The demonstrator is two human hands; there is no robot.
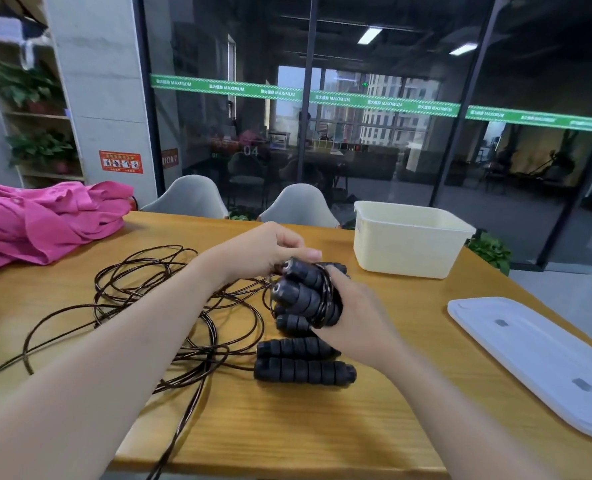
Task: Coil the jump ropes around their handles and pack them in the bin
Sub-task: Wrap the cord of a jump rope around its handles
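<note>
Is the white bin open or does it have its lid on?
Open. The bin has no lid on top, so its inside wall shows. The lid lies flat on the table to its right.

A wooden table (pixel 287 427) fills the foreground; just behind its far edge stand two grey chairs (pixel 190 197). Behind those runs a dark glass wall (pixel 356 140) crossed by a green stripe (pixel 322 98), reflecting ceiling lights (pixel 369 35). Left of the table rise a concrete pillar (pixel 104 81) and plant shelves (pixel 34 109).
</note>
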